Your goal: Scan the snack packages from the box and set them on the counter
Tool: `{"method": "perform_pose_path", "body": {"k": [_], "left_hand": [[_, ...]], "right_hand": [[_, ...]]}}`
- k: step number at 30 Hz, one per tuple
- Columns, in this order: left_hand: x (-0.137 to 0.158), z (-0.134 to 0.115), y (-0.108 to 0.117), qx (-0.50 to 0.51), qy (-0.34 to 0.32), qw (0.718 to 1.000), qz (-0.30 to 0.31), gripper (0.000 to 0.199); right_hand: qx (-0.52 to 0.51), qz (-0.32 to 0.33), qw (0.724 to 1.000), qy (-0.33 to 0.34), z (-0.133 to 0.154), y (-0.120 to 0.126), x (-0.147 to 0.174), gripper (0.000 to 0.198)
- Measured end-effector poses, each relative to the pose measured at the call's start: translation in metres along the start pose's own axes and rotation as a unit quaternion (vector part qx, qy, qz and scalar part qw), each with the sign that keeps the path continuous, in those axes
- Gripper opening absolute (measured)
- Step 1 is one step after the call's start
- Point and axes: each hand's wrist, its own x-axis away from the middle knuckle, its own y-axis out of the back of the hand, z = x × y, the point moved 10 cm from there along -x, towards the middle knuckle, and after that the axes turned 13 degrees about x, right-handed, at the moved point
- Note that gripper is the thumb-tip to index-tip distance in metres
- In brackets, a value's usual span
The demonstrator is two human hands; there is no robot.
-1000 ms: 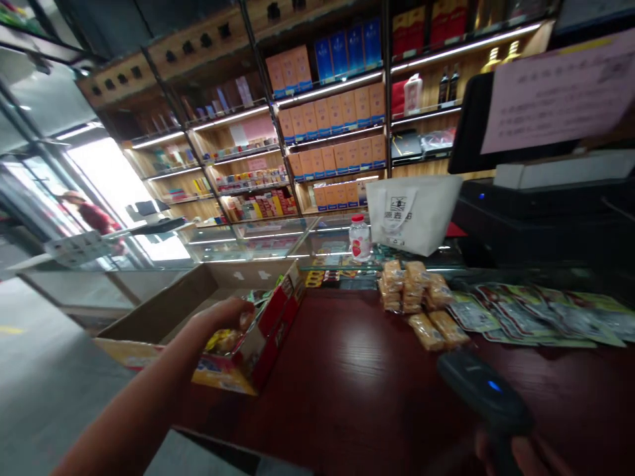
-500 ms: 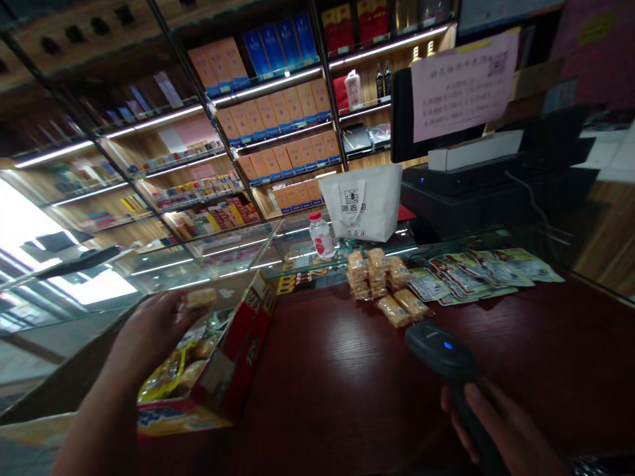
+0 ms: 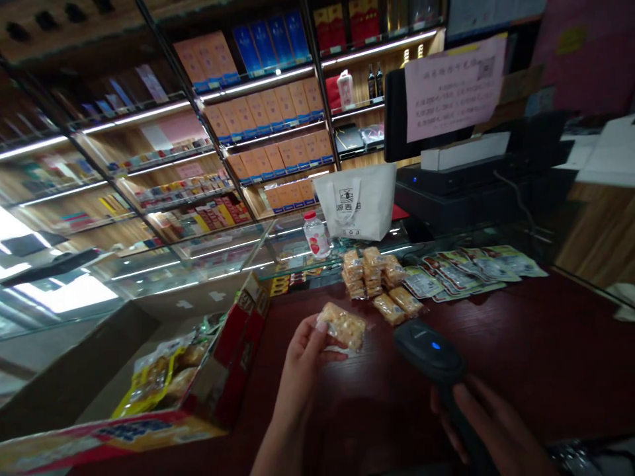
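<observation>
Between the fingers of my left hand (image 3: 310,354) is a clear-wrapped pale snack bar (image 3: 344,324), raised over the dark red tabletop (image 3: 342,403). My right hand (image 3: 489,423) is wrapped round the handle of a black barcode scanner (image 3: 431,350) with a lit blue light; its head points toward the snacks. Just past the scanner, similar wrapped snack bars (image 3: 370,274) stand in stacks, with two lying flat in front. On the left, an open cardboard box (image 3: 163,430) holds several packaged foods, among them a yellow-edged clear packet (image 3: 149,380).
Flat green-and-white packets (image 3: 466,274) overlap at the right rear. Behind the stacks stand a red-capped bottle (image 3: 316,235) and a white tote bag (image 3: 357,201) on a glass counter. A monitor (image 3: 397,119) with a pink sign rises at back right.
My left hand has moved right from above the box to over the table, carrying the snack bar. My right hand still grips the scanner. The view has shifted slightly.
</observation>
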Motion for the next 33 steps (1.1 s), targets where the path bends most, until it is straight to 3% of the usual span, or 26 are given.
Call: {"method": "perform_pose_path", "body": {"k": [3,8,12,16,22,27,33], "left_hand": [[0.005,0.023,-0.012,0.033,0.053,0.998,0.006,0.049],[0.013,0.05,-0.031,0.114,0.114,0.987,0.026,0.066],[0.018,0.072,-0.037,0.145,0.159,0.976,0.027,0.049],[0.028,0.077,-0.048,0.153,0.172,0.972,0.038,0.035],[0.042,0.076,-0.068,0.136,0.231,0.956,0.117,0.036],[0.03,0.07,-0.051,0.123,0.178,0.974,0.07,0.063],[0.016,0.061,-0.029,0.133,0.097,0.986,0.002,0.051]], "right_hand": [[0.014,-0.009,1.0,0.012,0.004,0.003,-0.001,0.064],[0.003,-0.009,1.0,0.026,0.007,-0.003,-0.004,0.06],[-0.017,-0.004,1.0,0.023,0.0,-0.007,-0.012,0.059],[-0.044,-0.004,0.998,0.042,0.002,-0.006,-0.016,0.059],[-0.039,-0.001,0.999,0.029,0.003,-0.008,-0.015,0.058],[-0.041,0.014,0.998,0.041,0.005,-0.014,-0.014,0.056],[-0.012,0.044,0.998,0.031,-0.001,-0.016,-0.006,0.058]]}}
